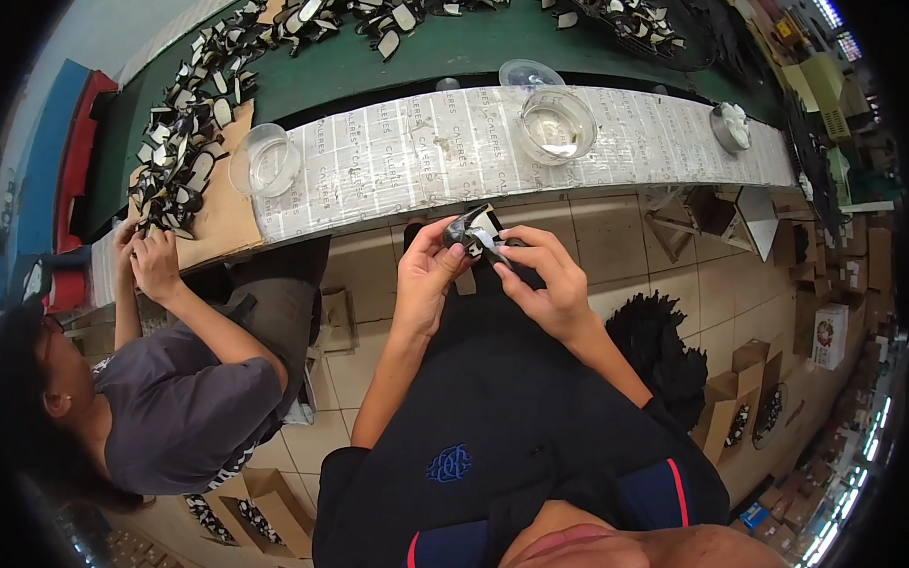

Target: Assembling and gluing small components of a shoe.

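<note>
In front of my chest, just short of the bench's near edge, I hold a small glossy black piece with a white face (482, 223). My left hand (424, 280) grips it between thumb and fingers from the left side. From the right, my right hand (550, 281) is closed at its edge, the thumb and fingertips pinching near a whitish bit there. Whether that bit is part of the piece or a separate scrap I cannot tell. Many similar black-and-white pieces (185, 173) lie heaped along the left of the bench.
A paper-covered bench (400, 151) bears two clear bowls (558, 140) and a tin (731, 126) with white wads. Behind it runs a green surface (327, 73) holding more pieces. At left, a co-worker (188, 393) handles pieces on cardboard. Open cartons (744, 399) stand on the floor.
</note>
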{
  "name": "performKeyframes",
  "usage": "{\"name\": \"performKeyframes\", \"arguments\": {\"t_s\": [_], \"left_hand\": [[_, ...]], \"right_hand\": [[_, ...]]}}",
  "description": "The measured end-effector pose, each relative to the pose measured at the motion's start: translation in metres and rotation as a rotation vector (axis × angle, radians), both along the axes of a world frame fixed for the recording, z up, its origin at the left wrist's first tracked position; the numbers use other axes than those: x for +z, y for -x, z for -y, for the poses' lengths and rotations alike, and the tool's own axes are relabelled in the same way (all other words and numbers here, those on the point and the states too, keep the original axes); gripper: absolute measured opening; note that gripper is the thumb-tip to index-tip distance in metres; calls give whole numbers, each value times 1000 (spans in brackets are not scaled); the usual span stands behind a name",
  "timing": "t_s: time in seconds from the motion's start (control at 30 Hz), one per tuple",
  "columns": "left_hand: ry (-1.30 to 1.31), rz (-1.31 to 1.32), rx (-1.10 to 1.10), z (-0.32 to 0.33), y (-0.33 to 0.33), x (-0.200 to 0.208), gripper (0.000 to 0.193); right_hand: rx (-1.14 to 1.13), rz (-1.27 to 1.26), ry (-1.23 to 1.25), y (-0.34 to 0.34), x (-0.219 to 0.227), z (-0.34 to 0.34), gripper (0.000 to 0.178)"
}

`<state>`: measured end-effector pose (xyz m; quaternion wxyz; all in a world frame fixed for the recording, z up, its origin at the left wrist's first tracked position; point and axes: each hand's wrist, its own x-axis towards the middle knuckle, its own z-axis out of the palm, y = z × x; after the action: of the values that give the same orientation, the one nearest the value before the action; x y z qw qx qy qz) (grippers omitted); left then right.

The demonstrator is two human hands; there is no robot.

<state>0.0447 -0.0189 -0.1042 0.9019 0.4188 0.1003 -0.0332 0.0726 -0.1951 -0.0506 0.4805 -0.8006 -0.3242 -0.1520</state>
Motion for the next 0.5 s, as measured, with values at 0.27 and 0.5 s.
{"name": "performKeyframes", "arguments": {"t_s": [0.27, 0.5], "left_hand": [[-20, -7, 37, -3, 0, -4, 39], [-63, -7, 30, 0, 0, 3, 37]], "right_hand": [[19, -215, -127, 7, 14, 7, 23], [-14, -25, 59, -11, 8, 9, 26]]}}
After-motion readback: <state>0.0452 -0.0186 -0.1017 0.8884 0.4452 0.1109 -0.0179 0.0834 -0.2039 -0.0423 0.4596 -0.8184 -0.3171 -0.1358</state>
